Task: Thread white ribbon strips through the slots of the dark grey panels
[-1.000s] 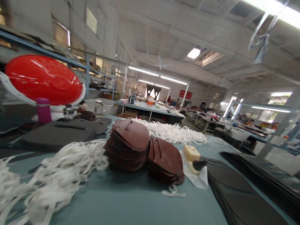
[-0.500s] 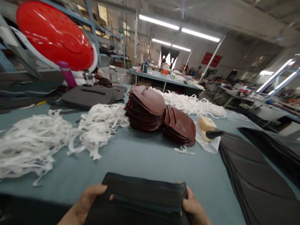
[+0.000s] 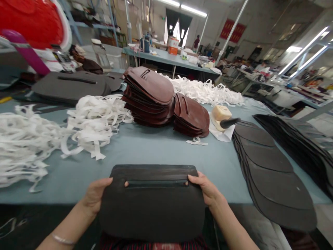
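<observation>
A black leather panel (image 3: 152,205) with a long slot near its top edge lies over the near edge of the blue-grey table (image 3: 145,149). My left hand (image 3: 95,194) grips its left side, thumb on top. My right hand (image 3: 206,189) grips its right side the same way. Beyond it stand two stacks of brown leather panels (image 3: 161,99). White strips (image 3: 59,132) are heaped to the left.
Fanned rows of black leather pieces (image 3: 270,170) cover the right side of the table. A yellowish block with a black-handled tool (image 3: 222,116) rests on white cloth beside the brown stacks. Dark grey panels (image 3: 70,86) and a red round lid (image 3: 31,21) lie far left. Other worktables stand behind.
The view has tipped downward. Both hands and the black panel, absent a second ago, have come up into view and now show fully at the table's near edge.
</observation>
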Demonstrator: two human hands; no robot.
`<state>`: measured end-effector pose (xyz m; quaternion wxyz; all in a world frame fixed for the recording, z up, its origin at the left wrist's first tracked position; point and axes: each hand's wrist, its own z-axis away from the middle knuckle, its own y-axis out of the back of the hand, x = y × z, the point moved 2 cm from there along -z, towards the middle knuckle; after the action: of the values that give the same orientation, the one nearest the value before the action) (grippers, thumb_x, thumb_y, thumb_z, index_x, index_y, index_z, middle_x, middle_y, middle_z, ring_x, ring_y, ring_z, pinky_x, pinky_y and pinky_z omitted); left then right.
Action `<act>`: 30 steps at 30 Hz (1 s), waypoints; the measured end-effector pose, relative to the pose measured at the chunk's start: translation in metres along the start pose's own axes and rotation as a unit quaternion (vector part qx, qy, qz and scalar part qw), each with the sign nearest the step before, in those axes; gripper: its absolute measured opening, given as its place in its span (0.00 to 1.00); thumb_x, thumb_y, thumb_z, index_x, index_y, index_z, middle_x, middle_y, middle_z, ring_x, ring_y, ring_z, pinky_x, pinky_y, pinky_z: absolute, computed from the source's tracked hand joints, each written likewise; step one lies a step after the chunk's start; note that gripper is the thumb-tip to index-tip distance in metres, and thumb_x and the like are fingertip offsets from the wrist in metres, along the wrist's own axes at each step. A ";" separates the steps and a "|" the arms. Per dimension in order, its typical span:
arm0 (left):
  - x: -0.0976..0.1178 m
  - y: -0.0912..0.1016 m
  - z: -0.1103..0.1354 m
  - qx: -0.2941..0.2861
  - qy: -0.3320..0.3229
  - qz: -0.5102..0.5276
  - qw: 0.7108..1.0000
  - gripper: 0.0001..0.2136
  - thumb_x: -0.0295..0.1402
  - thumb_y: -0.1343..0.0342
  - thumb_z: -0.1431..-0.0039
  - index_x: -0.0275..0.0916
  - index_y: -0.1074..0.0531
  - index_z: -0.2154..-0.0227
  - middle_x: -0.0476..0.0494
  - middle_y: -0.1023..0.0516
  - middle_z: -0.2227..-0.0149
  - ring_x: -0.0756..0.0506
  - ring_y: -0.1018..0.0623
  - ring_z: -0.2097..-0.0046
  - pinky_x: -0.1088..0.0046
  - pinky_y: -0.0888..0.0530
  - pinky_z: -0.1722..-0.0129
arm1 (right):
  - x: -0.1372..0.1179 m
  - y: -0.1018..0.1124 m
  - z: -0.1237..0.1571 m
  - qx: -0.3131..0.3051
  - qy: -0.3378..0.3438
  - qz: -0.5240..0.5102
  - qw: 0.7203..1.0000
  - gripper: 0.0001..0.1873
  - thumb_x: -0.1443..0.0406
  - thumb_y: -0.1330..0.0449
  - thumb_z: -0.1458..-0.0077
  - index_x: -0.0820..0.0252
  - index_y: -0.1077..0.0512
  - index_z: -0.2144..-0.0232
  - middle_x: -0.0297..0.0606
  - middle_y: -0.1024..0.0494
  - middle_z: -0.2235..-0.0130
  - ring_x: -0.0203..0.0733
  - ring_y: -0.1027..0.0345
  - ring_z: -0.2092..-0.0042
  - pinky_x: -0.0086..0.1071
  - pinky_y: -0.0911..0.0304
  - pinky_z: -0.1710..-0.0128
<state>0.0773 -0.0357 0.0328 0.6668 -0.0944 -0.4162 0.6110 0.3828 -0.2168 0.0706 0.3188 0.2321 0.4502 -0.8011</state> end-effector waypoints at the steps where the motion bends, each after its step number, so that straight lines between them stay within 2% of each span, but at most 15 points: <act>1: 0.001 -0.002 -0.002 -0.010 0.012 0.006 1.000 0.10 0.30 0.44 0.55 0.31 0.21 0.71 0.35 0.18 0.69 0.36 0.19 0.66 0.57 0.22 0.61 | 0.001 0.002 0.000 -0.004 0.000 -0.005 1.000 0.15 0.66 0.33 0.55 0.64 0.29 0.63 0.35 0.24 0.72 0.36 0.29 0.71 0.32 0.33 0.66; 6: 0.004 -0.016 -0.003 -0.034 0.041 -0.028 0.998 0.08 0.29 0.41 0.56 0.30 0.21 0.72 0.36 0.18 0.70 0.38 0.19 0.67 0.61 0.22 0.63 | 0.005 0.003 0.003 -0.015 0.007 -0.018 1.000 0.17 0.64 0.31 0.58 0.63 0.29 0.65 0.34 0.23 0.71 0.37 0.29 0.69 0.33 0.33 0.64; 9: 0.005 -0.035 0.003 -0.016 0.038 -0.083 0.996 0.10 0.28 0.37 0.55 0.30 0.22 0.67 0.34 0.18 0.68 0.37 0.19 0.66 0.60 0.22 0.62 | 0.005 0.003 0.003 -0.012 0.016 -0.006 1.000 0.17 0.67 0.30 0.61 0.64 0.29 0.66 0.36 0.22 0.68 0.39 0.28 0.68 0.33 0.33 0.64; 12: 0.006 -0.057 0.011 0.023 0.015 -0.128 0.991 0.15 0.28 0.35 0.55 0.32 0.25 0.62 0.35 0.18 0.64 0.35 0.19 0.64 0.56 0.23 0.59 | 0.003 0.005 0.000 0.010 0.016 0.033 0.999 0.14 0.65 0.31 0.57 0.65 0.29 0.68 0.38 0.21 0.69 0.39 0.27 0.70 0.34 0.32 0.66; 15: 0.007 -0.070 0.016 0.015 0.010 -0.139 0.990 0.16 0.28 0.35 0.54 0.33 0.26 0.60 0.35 0.18 0.63 0.35 0.19 0.62 0.55 0.23 0.58 | 0.001 0.008 -0.004 0.029 0.019 0.053 0.998 0.16 0.64 0.32 0.55 0.65 0.28 0.64 0.39 0.21 0.68 0.39 0.26 0.69 0.34 0.32 0.66; 18: 0.007 -0.064 0.014 0.020 0.005 -0.134 0.991 0.17 0.28 0.36 0.53 0.31 0.27 0.58 0.35 0.19 0.62 0.35 0.19 0.62 0.56 0.23 0.58 | 0.001 0.010 -0.006 0.033 0.021 0.055 0.998 0.19 0.65 0.32 0.55 0.64 0.29 0.59 0.40 0.21 0.65 0.40 0.25 0.67 0.34 0.31 0.64; 22: 0.003 -0.041 0.003 0.071 -0.013 -0.127 0.989 0.17 0.28 0.37 0.51 0.29 0.28 0.57 0.36 0.19 0.64 0.37 0.19 0.62 0.59 0.22 0.60 | 0.003 0.012 -0.006 0.033 0.009 0.034 0.999 0.16 0.66 0.31 0.55 0.65 0.29 0.63 0.38 0.21 0.69 0.37 0.26 0.71 0.32 0.31 0.68; 25: 0.000 -0.030 -0.005 0.099 -0.018 -0.133 0.986 0.21 0.29 0.34 0.56 0.32 0.29 0.57 0.36 0.19 0.64 0.35 0.19 0.62 0.57 0.21 0.61 | 0.006 0.014 -0.007 0.030 0.005 0.020 0.999 0.16 0.66 0.30 0.56 0.65 0.28 0.65 0.37 0.21 0.70 0.37 0.27 0.72 0.32 0.31 0.68; 27: -0.001 -0.028 -0.007 0.096 -0.011 -0.139 0.986 0.23 0.30 0.32 0.59 0.32 0.29 0.57 0.35 0.19 0.63 0.34 0.19 0.62 0.55 0.21 0.60 | 0.007 0.015 -0.007 0.027 0.003 0.011 1.000 0.17 0.65 0.30 0.57 0.65 0.29 0.64 0.37 0.22 0.70 0.37 0.27 0.71 0.32 0.31 0.67; 30: -0.001 -0.035 -0.006 0.055 0.003 -0.148 0.987 0.26 0.33 0.31 0.59 0.33 0.30 0.55 0.34 0.19 0.61 0.33 0.20 0.60 0.54 0.22 0.58 | 0.010 0.016 -0.010 0.022 0.001 -0.001 1.000 0.18 0.65 0.30 0.57 0.64 0.29 0.63 0.37 0.22 0.70 0.37 0.27 0.71 0.32 0.31 0.66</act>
<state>0.1066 -0.0429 0.0505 0.7555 0.0036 -0.3893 0.5270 0.3883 -0.2179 0.0496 0.3123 0.2392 0.4330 -0.8110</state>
